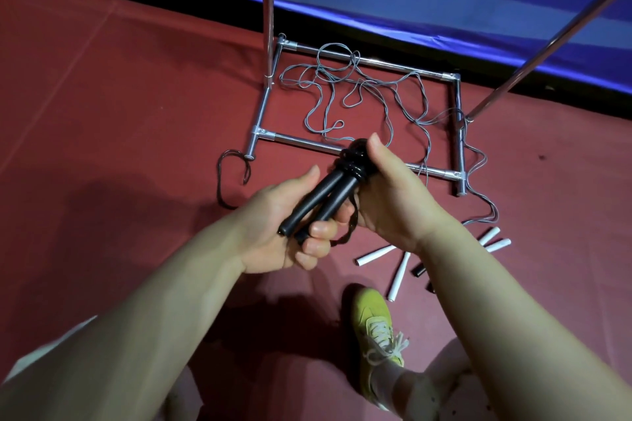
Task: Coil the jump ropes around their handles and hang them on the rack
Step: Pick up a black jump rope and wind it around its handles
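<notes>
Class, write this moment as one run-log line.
step: coiling | left hand: grips black handles | right hand: holds coiled rope | grey ropes: loose on rack base

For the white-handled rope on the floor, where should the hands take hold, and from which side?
Grip the white handles mid-shaft from above. They lie flat and bare on the red floor, while their grey cord sprawls tangled over the rack base.
</notes>
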`<control>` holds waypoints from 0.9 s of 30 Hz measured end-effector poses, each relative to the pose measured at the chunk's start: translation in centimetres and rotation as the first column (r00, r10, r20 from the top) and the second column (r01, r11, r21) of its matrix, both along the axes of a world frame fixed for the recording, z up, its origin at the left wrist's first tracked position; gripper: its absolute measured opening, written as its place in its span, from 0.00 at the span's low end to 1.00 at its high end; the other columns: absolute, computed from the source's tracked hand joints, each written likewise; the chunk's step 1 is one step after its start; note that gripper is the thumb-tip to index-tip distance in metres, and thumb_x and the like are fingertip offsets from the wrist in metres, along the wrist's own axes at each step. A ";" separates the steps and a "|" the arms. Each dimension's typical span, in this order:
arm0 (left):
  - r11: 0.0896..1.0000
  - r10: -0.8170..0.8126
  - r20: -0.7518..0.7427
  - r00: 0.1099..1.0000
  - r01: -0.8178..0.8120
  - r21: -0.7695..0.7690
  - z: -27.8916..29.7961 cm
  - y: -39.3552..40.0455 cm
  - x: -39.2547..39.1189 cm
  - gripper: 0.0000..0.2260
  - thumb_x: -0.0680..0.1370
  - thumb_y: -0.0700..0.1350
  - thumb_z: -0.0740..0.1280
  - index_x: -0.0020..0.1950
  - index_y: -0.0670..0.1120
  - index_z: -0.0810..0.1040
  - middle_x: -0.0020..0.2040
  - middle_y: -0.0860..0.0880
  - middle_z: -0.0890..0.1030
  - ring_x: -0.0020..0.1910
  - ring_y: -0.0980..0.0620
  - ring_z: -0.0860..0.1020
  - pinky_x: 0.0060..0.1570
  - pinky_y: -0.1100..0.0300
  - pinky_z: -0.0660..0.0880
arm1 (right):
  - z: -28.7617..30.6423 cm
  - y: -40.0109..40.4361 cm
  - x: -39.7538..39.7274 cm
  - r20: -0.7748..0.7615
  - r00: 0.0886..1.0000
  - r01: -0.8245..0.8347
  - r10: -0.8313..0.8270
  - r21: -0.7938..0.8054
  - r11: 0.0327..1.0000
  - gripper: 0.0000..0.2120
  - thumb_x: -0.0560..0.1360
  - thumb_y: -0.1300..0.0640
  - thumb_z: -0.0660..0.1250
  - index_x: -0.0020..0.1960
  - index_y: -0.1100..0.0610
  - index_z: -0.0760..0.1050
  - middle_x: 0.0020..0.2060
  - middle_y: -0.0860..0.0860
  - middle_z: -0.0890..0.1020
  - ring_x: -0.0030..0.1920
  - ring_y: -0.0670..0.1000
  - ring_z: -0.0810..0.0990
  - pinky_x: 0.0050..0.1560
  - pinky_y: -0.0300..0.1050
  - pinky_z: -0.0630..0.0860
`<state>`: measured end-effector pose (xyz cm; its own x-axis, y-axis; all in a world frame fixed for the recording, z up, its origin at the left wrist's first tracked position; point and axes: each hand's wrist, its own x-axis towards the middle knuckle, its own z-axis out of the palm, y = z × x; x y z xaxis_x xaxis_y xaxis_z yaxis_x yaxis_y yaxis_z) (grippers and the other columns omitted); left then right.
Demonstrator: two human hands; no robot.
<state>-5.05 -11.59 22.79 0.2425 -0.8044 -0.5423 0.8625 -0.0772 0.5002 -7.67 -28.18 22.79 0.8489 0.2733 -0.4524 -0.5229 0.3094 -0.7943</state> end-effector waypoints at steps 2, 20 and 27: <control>0.997 0.015 0.052 0.999 -0.019 0.072 0.0 -0.1 0.0 0.24 0.72 0.63 0.54 0.41 0.44 0.77 0.26 0.52 0.67 0.23 0.55 0.64 0.25 0.63 0.55 | 0.0 -0.4 0.0 -0.072 0.995 -0.080 0.072 -0.107 0.991 0.31 0.76 0.33 0.47 0.39 0.60 0.69 0.28 0.54 0.71 0.29 0.51 0.70 0.32 0.40 0.71; 0.822 -0.125 0.493 0.861 -0.188 0.537 -1.3 -0.5 0.0 0.25 0.81 0.58 0.52 0.38 0.45 0.78 0.24 0.53 0.72 0.23 0.54 0.69 0.25 0.62 0.58 | -0.3 -0.5 -0.4 -0.303 0.953 -0.175 -0.016 -0.592 0.787 0.33 0.76 0.32 0.51 0.38 0.61 0.74 0.22 0.52 0.76 0.25 0.52 0.77 0.32 0.42 0.76; 0.765 -0.135 0.608 0.782 -0.308 0.566 -1.9 -0.5 0.5 0.20 0.80 0.56 0.56 0.39 0.44 0.78 0.28 0.51 0.72 0.25 0.54 0.68 0.22 0.68 0.64 | -1.1 0.0 -0.3 -0.282 0.956 -0.077 -0.084 -0.515 0.854 0.35 0.76 0.30 0.48 0.37 0.61 0.73 0.21 0.52 0.73 0.25 0.53 0.75 0.46 0.53 0.78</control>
